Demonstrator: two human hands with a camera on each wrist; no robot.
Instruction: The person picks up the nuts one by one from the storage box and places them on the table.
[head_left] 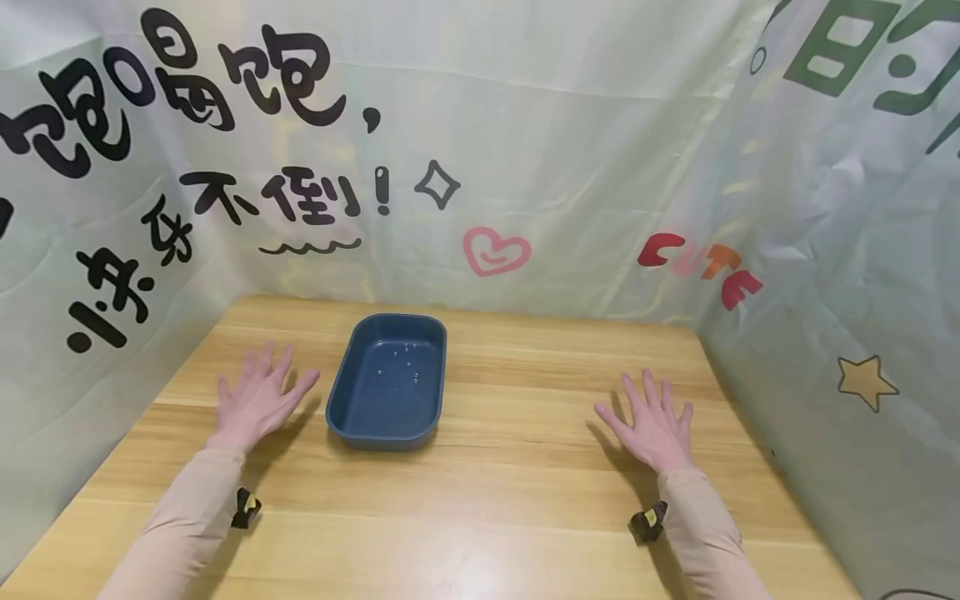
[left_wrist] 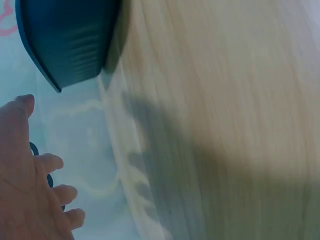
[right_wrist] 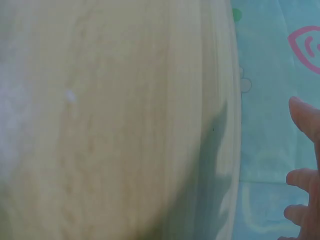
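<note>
My left hand (head_left: 260,398) is spread above the table, palm down, just left of a dark blue rectangular tray (head_left: 347,375). It holds nothing, and a gap separates its thumb from the tray. Several tiny shiny dots (head_left: 408,364), perhaps beads or drops, lie on the tray's floor. Over on the right side, my right hand (head_left: 654,425) also has its fingers spread and grips nothing. In the left wrist view the tray's outer wall (left_wrist: 70,45) rises near the left hand (left_wrist: 30,175). Only the wood and the curtain appear beside the right hand (right_wrist: 307,165) in its wrist view.
The light wooden table (head_left: 517,483) is bounded at the back and sides by a pale printed curtain (head_left: 570,167). A small black device (head_left: 246,508) sits at the left wrist and a similar device (head_left: 648,523) at the right. A dark cord (head_left: 915,593) shows at bottom right.
</note>
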